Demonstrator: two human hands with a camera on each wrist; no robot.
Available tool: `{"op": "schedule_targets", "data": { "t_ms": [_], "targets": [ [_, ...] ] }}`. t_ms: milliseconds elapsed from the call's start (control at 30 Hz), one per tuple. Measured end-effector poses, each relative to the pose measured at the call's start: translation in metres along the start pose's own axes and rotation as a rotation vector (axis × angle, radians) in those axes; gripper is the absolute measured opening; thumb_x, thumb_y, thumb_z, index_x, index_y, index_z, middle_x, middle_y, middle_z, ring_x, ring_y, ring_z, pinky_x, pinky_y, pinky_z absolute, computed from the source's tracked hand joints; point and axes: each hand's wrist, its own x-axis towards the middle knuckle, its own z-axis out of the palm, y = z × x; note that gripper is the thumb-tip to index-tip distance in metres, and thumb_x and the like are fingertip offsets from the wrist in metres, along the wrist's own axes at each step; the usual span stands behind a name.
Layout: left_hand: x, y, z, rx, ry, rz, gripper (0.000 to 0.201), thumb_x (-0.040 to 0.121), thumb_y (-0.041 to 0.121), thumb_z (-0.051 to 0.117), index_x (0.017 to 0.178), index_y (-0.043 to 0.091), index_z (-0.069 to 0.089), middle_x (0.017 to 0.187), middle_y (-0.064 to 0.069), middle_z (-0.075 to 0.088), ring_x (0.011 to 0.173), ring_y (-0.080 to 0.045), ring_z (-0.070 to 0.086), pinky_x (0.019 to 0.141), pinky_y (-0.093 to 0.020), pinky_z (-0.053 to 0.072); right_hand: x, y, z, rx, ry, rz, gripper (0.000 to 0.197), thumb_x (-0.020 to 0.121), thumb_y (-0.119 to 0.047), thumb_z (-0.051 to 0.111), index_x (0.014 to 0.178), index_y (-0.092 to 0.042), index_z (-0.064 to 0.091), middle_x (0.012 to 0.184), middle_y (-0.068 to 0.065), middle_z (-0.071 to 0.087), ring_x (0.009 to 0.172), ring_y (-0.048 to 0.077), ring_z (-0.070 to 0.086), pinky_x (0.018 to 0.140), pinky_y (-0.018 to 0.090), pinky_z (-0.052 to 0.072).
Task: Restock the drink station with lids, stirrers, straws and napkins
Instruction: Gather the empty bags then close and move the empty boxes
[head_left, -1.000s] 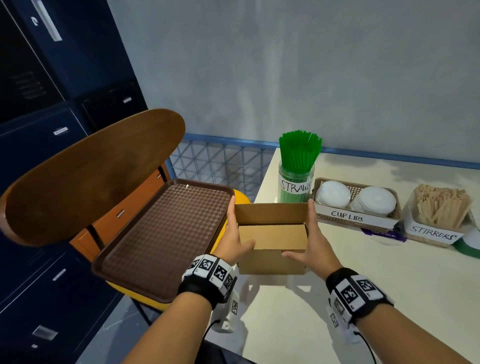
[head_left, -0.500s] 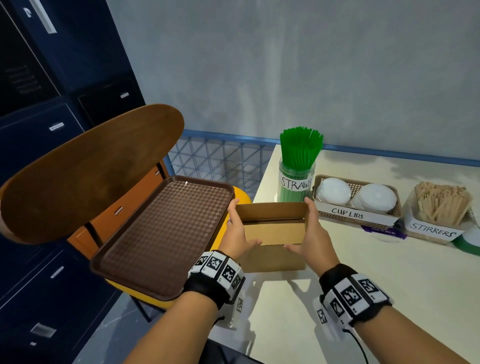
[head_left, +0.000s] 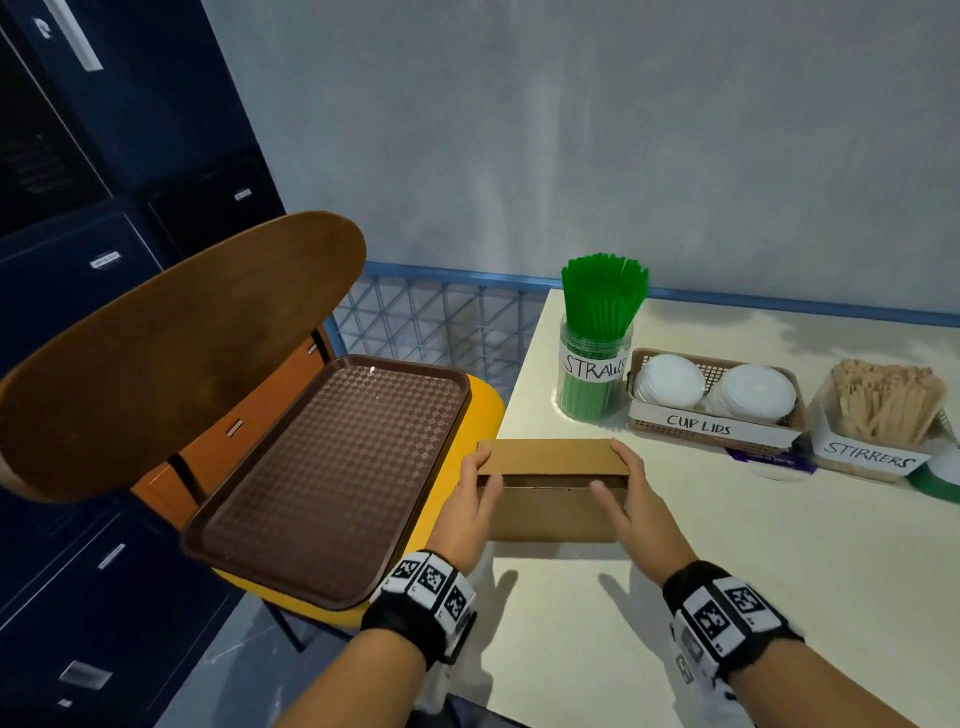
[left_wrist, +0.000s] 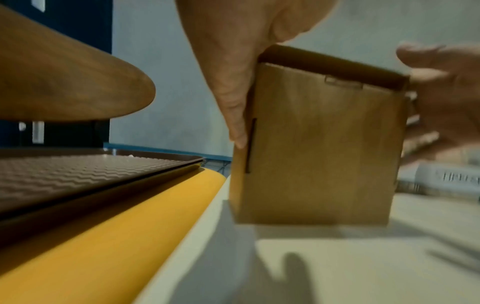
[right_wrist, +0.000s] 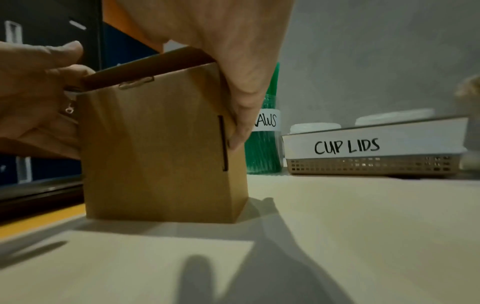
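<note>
Cardboard box (head_left: 553, 501) stood on the worktop (head_left: 753, 561); only wrist views showed its front slot. Left hand (head_left: 467, 512) and right hand (head_left: 636, 512) grasped its sides.

Box (head_left: 553, 512) contents hidden under lid; green roll (head_left: 943, 480) cut by edge.

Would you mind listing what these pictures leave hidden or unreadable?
- Contents of the cardboard box: hidden in every view by its nearly shut lid, which the left hand and right hand hold.
- Green and white thing: cut off by the head view's right edge.
- Purple item: mostly hidden under the cup lids basket.
- Napkins: none visible.
</note>
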Motion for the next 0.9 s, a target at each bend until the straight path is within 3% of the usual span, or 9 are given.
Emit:
{"op": "schedule_targets", "data": {
  "t_ms": [67, 133, 200, 300, 433, 600, 700, 800, 900],
  "targets": [
    [0.006, 0.009, 0.000, -0.060, 0.099, 0.006, 0.041, 0.096, 0.047, 0.027, 0.119, 0.015, 0.039, 0.096, -0.007, 0.053, 0.082, -0.020, 0.051, 0.065, -0.026, 0.038, 0.001, -0.004, 0.000, 0.130, 0.065, 0.041, 0.064, 0.087, -0.066, 0.025, 0.134, -0.023, 0.035, 0.122, 0.004, 0.055, 0.101, 0.016, 0.052, 0.080, 0.025, 0.039],
    [0.013, 0.011, 0.002, -0.120, 0.157, -0.023, 0.017, 0.098, 0.032, 0.038, 0.105, 0.016, 0.038, 0.082, -0.004, 0.050, 0.076, -0.021, 0.048, 0.059, -0.029, 0.035, 0.008, -0.004, 0.001, 0.222, 0.120, 0.109, 0.041, 0.098, -0.047, 0.029, 0.127, -0.020, 0.041, 0.124, 0.007, 0.055, 0.101, 0.018, 0.049, 0.081, 0.028, 0.036],
    [0.020, 0.008, 0.000, -0.219, 0.088, -0.078, 0.018, 0.098, 0.018, 0.044, 0.114, 0.021, 0.036, 0.091, -0.003, 0.058, 0.087, -0.023, 0.054, 0.072, -0.033, 0.044, 0.012, 0.001, 0.001, 0.278, 0.120, 0.169, 0.032, 0.100, -0.028, 0.035, 0.132, -0.022, 0.037, 0.132, 0.009, 0.052, 0.106, 0.021, 0.050, 0.089, 0.033, 0.040],
    [0.020, 0.005, -0.004, -0.267, -0.058, -0.078, 0.060, 0.096, 0.013, 0.048, 0.145, 0.021, 0.016, 0.132, -0.001, 0.050, 0.123, -0.015, 0.049, 0.106, -0.033, 0.040, 0.006, 0.006, -0.005, 0.267, 0.098, 0.197, 0.047, 0.099, -0.022, 0.041, 0.144, -0.019, 0.029, 0.142, 0.005, 0.044, 0.119, 0.016, 0.045, 0.102, 0.030, 0.035],
    [0.019, -0.001, 0.001, -0.163, -0.172, 0.067, 0.070, 0.092, 0.002, 0.052, 0.147, 0.020, 0.011, 0.133, 0.017, 0.037, 0.122, -0.001, 0.042, 0.097, -0.006, 0.036, -0.019, 0.011, -0.010, 0.270, 0.142, 0.161, 0.058, 0.095, -0.014, 0.049, 0.147, -0.019, 0.024, 0.140, -0.002, 0.041, 0.124, 0.010, 0.041, 0.105, 0.025, 0.032],
    [0.011, -0.018, 0.020, -0.058, -0.199, 0.116, 0.065, 0.086, -0.002, 0.059, 0.138, 0.024, 0.030, 0.136, 0.003, 0.044, 0.125, -0.015, 0.048, 0.105, -0.029, 0.041, -0.052, 0.029, -0.010, 0.258, 0.134, 0.133, 0.066, 0.091, -0.002, 0.053, 0.146, -0.023, 0.023, 0.140, -0.009, 0.034, 0.130, 0.010, 0.038, 0.111, 0.032, 0.035],
    [0.000, -0.026, 0.040, -0.023, -0.216, 0.131, 0.059, 0.085, -0.004, 0.059, 0.132, 0.023, 0.036, 0.144, 0.000, 0.037, 0.131, -0.016, 0.041, 0.105, -0.024, 0.036, -0.065, 0.044, -0.011, 0.174, 0.106, 0.149, 0.069, 0.091, 0.001, 0.053, 0.147, -0.023, 0.021, 0.143, -0.012, 0.030, 0.133, 0.010, 0.035, 0.110, 0.022, 0.031],
    [-0.014, -0.024, 0.058, 0.029, -0.168, 0.064, 0.050, 0.086, -0.003, 0.060, 0.131, 0.010, 0.043, 0.145, 0.003, 0.033, 0.129, -0.011, 0.041, 0.102, -0.020, 0.035, -0.079, 0.053, -0.022, 0.185, -0.007, 0.129, 0.069, 0.092, 0.005, 0.045, 0.139, -0.038, 0.017, 0.136, -0.023, 0.030, 0.127, 0.002, 0.038, 0.097, 0.002, 0.028],
    [-0.023, -0.014, 0.064, 0.111, -0.080, 0.071, 0.042, 0.084, 0.005, 0.065, 0.124, 0.008, 0.050, 0.144, -0.002, 0.040, 0.129, -0.020, 0.045, 0.103, -0.027, 0.037, -0.089, 0.061, -0.037, 0.079, -0.111, 0.065, 0.072, 0.093, 0.004, 0.043, 0.141, -0.032, 0.003, 0.142, -0.019, 0.015, 0.134, 0.005, 0.030, 0.104, 0.007, 0.022]
  ]
}}
